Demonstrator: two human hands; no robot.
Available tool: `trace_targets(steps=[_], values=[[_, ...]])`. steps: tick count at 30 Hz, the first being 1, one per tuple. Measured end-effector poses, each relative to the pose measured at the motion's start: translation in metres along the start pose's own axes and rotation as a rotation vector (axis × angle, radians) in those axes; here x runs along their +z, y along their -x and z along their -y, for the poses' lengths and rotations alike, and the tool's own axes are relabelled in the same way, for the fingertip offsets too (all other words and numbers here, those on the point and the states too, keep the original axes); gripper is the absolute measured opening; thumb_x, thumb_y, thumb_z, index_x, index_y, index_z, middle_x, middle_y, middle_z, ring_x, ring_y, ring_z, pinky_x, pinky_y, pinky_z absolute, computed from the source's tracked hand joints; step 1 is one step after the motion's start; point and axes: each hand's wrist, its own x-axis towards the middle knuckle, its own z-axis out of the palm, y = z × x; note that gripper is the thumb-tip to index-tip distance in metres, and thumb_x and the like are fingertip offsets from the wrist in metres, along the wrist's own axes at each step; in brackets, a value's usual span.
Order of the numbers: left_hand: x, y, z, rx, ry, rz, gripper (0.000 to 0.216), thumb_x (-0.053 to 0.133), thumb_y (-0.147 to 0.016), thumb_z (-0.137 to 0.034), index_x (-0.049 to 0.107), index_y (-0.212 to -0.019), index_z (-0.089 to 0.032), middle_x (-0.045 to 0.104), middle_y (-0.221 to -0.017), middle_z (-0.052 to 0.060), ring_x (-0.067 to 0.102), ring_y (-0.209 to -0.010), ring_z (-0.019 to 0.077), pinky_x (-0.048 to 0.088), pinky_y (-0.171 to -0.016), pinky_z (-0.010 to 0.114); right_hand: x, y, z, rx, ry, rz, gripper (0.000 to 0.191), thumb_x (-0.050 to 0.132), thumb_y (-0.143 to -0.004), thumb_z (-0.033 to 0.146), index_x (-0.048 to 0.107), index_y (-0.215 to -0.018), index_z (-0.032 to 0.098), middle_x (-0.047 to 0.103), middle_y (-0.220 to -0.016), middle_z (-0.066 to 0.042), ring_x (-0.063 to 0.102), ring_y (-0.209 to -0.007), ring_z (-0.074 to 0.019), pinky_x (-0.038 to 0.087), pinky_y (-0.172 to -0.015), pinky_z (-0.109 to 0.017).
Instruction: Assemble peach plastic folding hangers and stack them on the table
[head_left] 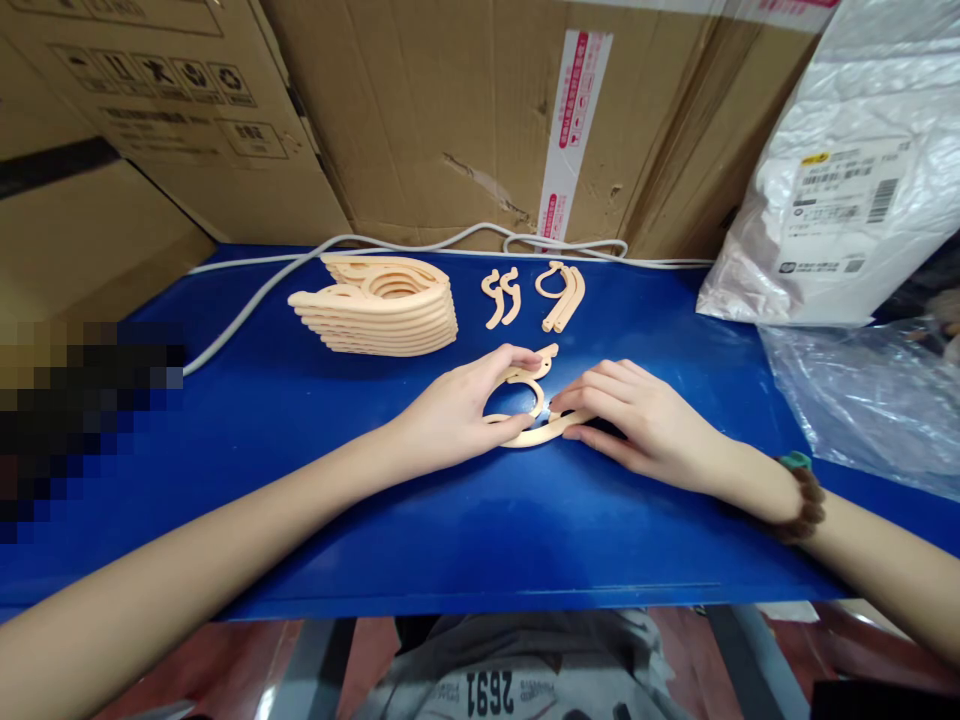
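A peach plastic hanger piece (529,400) lies on the blue table (480,530) between both hands. My left hand (457,410) curls around its ring-shaped part, thumb and fingers closed on it. My right hand (637,420) presses its fingers down on the flat arm of the same piece. Behind them, a stack of several peach hanger bodies (379,305) sits at the left. Two small hook parts (502,295) and a pair of longer hook parts (562,295) lie farther back.
Large cardboard boxes (450,110) wall off the back of the table. A white cable (247,310) runs along the rear edge. A white plastic bag with labels (832,180) and a clear plastic bag (870,400) fill the right side.
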Motion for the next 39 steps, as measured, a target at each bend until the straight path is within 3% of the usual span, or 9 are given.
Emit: trace_targets(steps=[8,14,23,28,33,36,39], values=[[-0.001,0.000,-0.004,-0.021,0.012,0.024,0.035,0.053,-0.093,-0.034,0.047,-0.127,-0.025,0.059,-0.133,0.003,0.055,-0.124,0.0217,0.043,-0.106,0.037,0.001,0.000,-0.004,0.025,0.017,-0.014,0.021,0.045,-0.100,0.029,0.059,-0.111,0.018,0.067,-0.110,-0.009,0.057,-0.098,-0.0207,0.041,-0.084,-0.035],[-0.002,0.000,-0.001,0.013,0.034,0.022,0.034,0.035,-0.096,-0.018,0.049,-0.126,-0.025,0.061,-0.130,0.002,0.056,-0.123,0.0186,0.043,-0.106,0.035,0.000,0.000,-0.004,0.032,0.019,-0.045,0.020,0.046,-0.099,0.027,0.060,-0.110,0.018,0.069,-0.108,-0.009,0.059,-0.098,-0.0197,0.042,-0.084,-0.035],[-0.006,-0.005,0.005,0.116,-0.086,-0.052,0.029,0.039,-0.092,-0.014,0.060,-0.110,-0.020,0.067,-0.111,0.005,0.062,-0.104,0.0190,0.048,-0.091,0.033,0.000,0.001,-0.005,0.014,0.101,-0.068,0.020,0.046,-0.098,0.023,0.059,-0.112,0.018,0.065,-0.113,-0.010,0.058,-0.099,-0.0201,0.044,-0.083,-0.034],[-0.008,-0.003,0.002,0.162,-0.174,-0.035,0.040,0.041,-0.085,-0.006,0.057,-0.118,-0.022,0.058,-0.130,0.006,0.050,-0.124,0.0219,0.039,-0.109,0.042,0.002,0.005,-0.003,0.080,0.163,-0.108,0.024,0.043,-0.097,0.021,0.056,-0.116,0.017,0.066,-0.095,-0.008,0.060,-0.082,-0.0188,0.046,-0.070,-0.030],[-0.006,0.002,-0.003,0.202,-0.178,0.048,0.054,0.051,-0.076,-0.008,0.050,-0.129,-0.022,0.044,-0.145,0.007,0.029,-0.142,0.0256,0.026,-0.119,0.048,-0.002,0.003,0.000,0.130,0.098,-0.066,0.015,0.041,-0.094,0.022,0.054,-0.099,0.017,0.064,-0.092,-0.009,0.059,-0.079,-0.0191,0.045,-0.068,-0.030],[-0.005,0.004,-0.004,0.210,-0.157,0.112,0.063,0.055,-0.075,-0.011,0.043,-0.136,-0.022,0.038,-0.151,0.008,0.022,-0.146,0.0260,0.023,-0.120,0.048,-0.004,0.002,0.001,0.099,0.065,-0.048,0.020,0.047,-0.095,0.036,0.052,-0.101,0.018,0.065,-0.099,-0.011,0.059,-0.084,-0.0215,0.045,-0.074,-0.034],[-0.005,0.005,-0.004,0.194,-0.155,0.146,0.067,0.060,-0.076,-0.016,0.039,-0.139,-0.022,0.034,-0.153,0.009,0.017,-0.148,0.0274,0.022,-0.120,0.050,-0.003,0.002,0.002,0.042,0.009,0.003,0.046,0.058,-0.085,0.061,0.050,-0.100,0.018,0.063,-0.117,-0.015,0.058,-0.100,-0.0266,0.044,-0.084,-0.041]])
